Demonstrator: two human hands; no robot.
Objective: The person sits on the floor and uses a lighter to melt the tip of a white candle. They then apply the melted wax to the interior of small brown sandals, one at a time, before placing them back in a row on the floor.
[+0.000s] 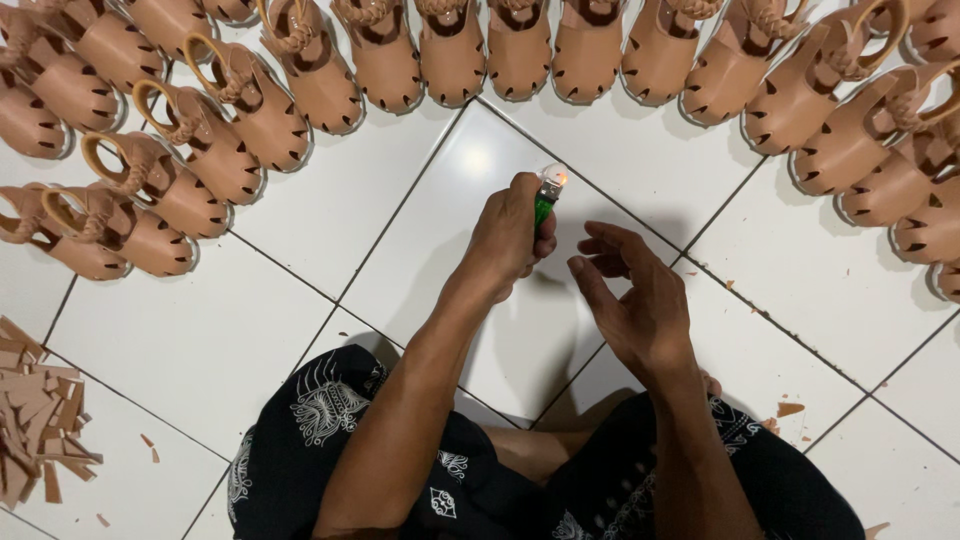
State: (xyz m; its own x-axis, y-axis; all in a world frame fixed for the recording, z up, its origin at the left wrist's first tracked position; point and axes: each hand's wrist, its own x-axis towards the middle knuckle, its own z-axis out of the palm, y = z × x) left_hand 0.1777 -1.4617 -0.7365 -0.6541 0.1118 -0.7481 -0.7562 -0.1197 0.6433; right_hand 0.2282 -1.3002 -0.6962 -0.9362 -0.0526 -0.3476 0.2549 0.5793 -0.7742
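Observation:
My left hand is closed around a green lighter, held upright above the white tiled floor. A small flame burns at the lighter's metal top. My right hand hovers just to the right of the lighter, fingers loosely curled and spread, holding nothing I can make out. Both forearms reach out from my lap, which is covered by dark patterned cloth.
Several tan leather sandals are set out in a wide arc across the floor, from the left edge along the top to the right edge. A pile of tan leather scraps lies at the lower left. Small scraps dot the floor at the lower right.

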